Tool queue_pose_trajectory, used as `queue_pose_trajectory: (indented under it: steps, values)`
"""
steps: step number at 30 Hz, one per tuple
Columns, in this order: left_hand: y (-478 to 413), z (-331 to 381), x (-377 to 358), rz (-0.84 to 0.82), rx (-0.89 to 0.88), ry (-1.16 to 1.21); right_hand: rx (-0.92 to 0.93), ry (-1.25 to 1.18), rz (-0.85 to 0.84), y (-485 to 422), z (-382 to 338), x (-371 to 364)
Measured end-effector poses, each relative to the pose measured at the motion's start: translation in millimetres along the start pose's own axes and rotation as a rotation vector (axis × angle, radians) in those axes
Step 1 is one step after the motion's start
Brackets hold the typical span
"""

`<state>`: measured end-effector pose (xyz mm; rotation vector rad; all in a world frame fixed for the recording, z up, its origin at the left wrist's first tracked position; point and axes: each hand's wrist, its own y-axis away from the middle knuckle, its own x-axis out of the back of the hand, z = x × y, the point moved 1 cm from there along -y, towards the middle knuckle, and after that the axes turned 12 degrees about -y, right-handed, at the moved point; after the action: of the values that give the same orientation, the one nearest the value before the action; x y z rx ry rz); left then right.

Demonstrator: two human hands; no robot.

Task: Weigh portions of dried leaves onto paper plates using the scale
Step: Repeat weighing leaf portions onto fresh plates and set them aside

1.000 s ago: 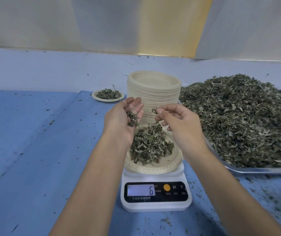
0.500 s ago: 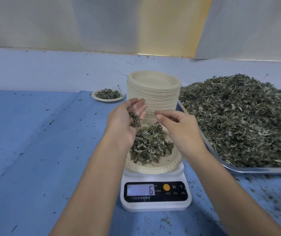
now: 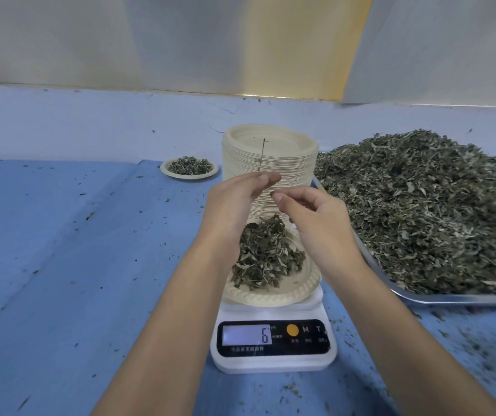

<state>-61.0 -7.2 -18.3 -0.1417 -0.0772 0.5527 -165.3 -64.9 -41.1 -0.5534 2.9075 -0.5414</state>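
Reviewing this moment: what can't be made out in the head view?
All in the head view:
1. The left hand shows its back, so leaves in its palm, beyond the stem, are hidden.
2. Whether the right hand pinches anything at its fingertips is too small to tell.
3. The scale: print under the display is too small.
4. The tray: right side cut off by the frame edge.
5. The plate: far rim behind both hands.

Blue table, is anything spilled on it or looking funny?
Yes, leaf crumbs are scattered over the blue table, thickest beside the metal tray and around the scale; they look spilled. Also, the left hand pinches one long thin stem that sticks straight up.
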Motion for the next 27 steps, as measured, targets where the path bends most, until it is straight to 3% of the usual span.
queue_pose_trajectory:
  steps: [11, 19, 27]
  values:
    - [-2, -2, 0, 0.111, -0.083, -0.134, 0.055, -0.077, 0.08, 0, -7, 1]
    - [-2, -6, -6, 0.061, -0.323, -0.599, 0.125, -0.207, 0.087, 0, -14, 2]
    - [3, -3, -15, 0.058, -0.448, -0.738, 0.001, -0.333, 0.14, -6, -17, 13]
